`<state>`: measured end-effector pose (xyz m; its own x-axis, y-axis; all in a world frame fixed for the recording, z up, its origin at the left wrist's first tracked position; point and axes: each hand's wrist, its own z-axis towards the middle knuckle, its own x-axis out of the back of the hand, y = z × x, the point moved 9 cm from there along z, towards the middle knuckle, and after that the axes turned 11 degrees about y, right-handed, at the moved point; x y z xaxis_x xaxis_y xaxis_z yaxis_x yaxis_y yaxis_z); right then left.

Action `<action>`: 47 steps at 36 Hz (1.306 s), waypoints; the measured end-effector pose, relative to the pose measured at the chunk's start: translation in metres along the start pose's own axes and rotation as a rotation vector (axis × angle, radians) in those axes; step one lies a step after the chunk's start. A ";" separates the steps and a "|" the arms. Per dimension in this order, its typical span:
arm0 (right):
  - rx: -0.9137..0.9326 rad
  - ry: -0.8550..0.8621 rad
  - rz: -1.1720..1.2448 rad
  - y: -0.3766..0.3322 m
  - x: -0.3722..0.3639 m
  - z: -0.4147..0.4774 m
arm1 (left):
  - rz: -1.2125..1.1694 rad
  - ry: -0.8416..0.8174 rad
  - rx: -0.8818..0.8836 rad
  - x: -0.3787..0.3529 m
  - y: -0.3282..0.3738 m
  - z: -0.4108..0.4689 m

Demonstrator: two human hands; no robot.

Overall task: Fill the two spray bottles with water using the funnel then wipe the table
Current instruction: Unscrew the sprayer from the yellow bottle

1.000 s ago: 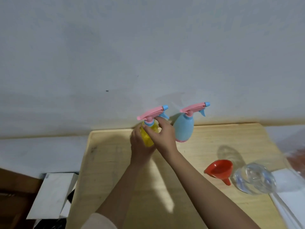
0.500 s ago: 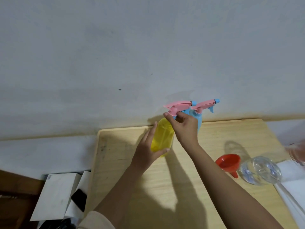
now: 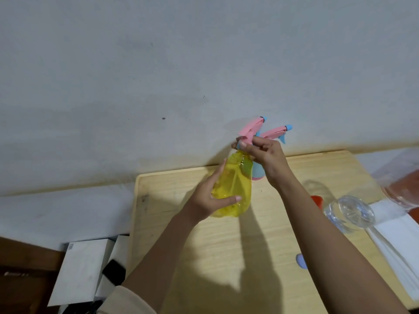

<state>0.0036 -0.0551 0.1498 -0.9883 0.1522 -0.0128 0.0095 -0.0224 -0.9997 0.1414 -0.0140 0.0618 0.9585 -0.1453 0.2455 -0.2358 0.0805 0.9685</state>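
Observation:
I hold the yellow spray bottle (image 3: pixel 235 184) lifted above the wooden table (image 3: pixel 226 245), tilted toward me. My left hand (image 3: pixel 210 198) grips its body from the left. My right hand (image 3: pixel 265 155) pinches its neck just under the pink spray head (image 3: pixel 250 128). The blue spray bottle (image 3: pixel 258 172) stands behind it at the wall, mostly hidden; its pink trigger head (image 3: pixel 275 131) shows above my right hand. The red funnel (image 3: pixel 317 200) lies on the table, largely hidden by my right forearm.
A clear water bottle (image 3: pixel 349 213) lies on the table's right side beside white cloth or paper (image 3: pixel 394 241). A clear container with red content (image 3: pixel 403 189) is at the right edge. A small blue object (image 3: pixel 301 261) peeks from under my right arm. White boxes (image 3: pixel 79 270) sit left of the table.
The yellow bottle came up off the table and closer to me. Its pink spray head has turned and tilted upward under my right hand's grip. The view has shifted slightly left.

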 end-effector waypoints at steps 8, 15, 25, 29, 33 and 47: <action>-0.070 0.134 -0.025 0.002 -0.002 -0.017 | 0.005 0.136 -0.037 0.008 0.012 -0.011; 0.002 0.398 0.016 0.006 0.014 -0.033 | 0.059 0.167 -0.065 0.005 0.015 -0.020; 0.067 0.327 0.051 -0.005 0.004 -0.048 | 0.068 0.170 -0.086 0.000 0.019 -0.034; 0.006 0.434 0.247 -0.003 0.016 -0.053 | 0.054 0.173 -0.095 -0.002 0.026 -0.035; 0.019 0.395 0.296 -0.005 0.015 -0.058 | 0.052 0.175 -0.103 -0.001 0.031 -0.036; 0.079 0.469 0.342 -0.009 0.020 -0.066 | 0.059 0.112 -0.101 -0.003 0.032 -0.040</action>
<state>-0.0061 0.0136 0.1574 -0.7580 0.5438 -0.3603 0.2867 -0.2184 -0.9328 0.1371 0.0290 0.0906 0.9566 -0.0271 0.2900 -0.2803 0.1849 0.9419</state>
